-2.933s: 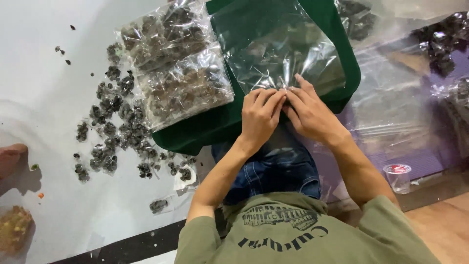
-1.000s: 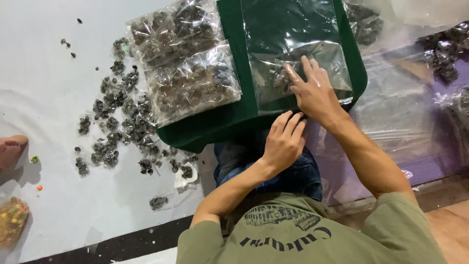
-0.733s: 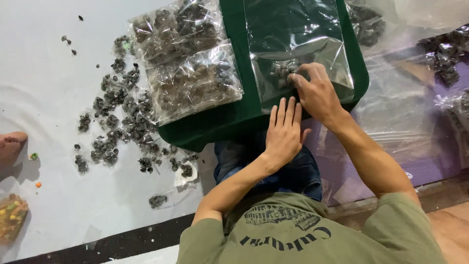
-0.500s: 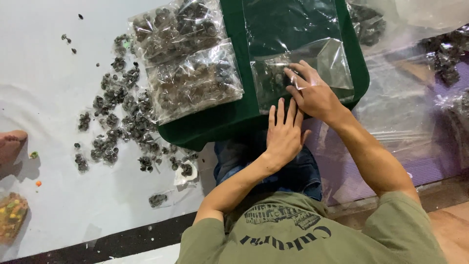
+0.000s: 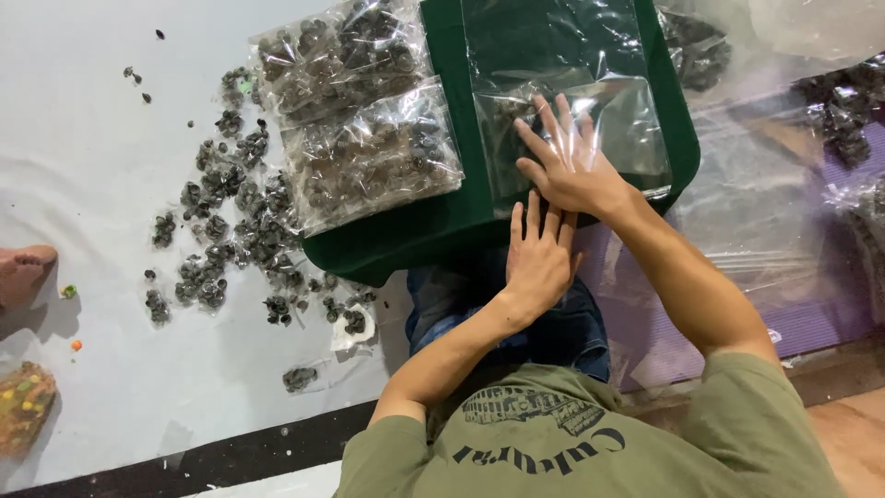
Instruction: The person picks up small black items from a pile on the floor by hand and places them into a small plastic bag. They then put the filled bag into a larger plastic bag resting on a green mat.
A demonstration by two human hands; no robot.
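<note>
Clear plastic bag (image 5: 627, 129) lies flat on the green tray (image 5: 442, 217). Our right hand (image 5: 576, 166) presses it, fingers spread open; left hand (image 5: 539, 258) flat at the tray's near edge, empty. Flattening step, we judge; next needs steady sliding pressure.

A white floor sheet (image 5: 111, 387) meets a purple mat (image 5: 811, 314) beside bare wooden flooring (image 5: 848, 443).

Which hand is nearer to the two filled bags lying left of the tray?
Left. The left hand lies nearer the filled bags; the right hand presses farther right.
</note>
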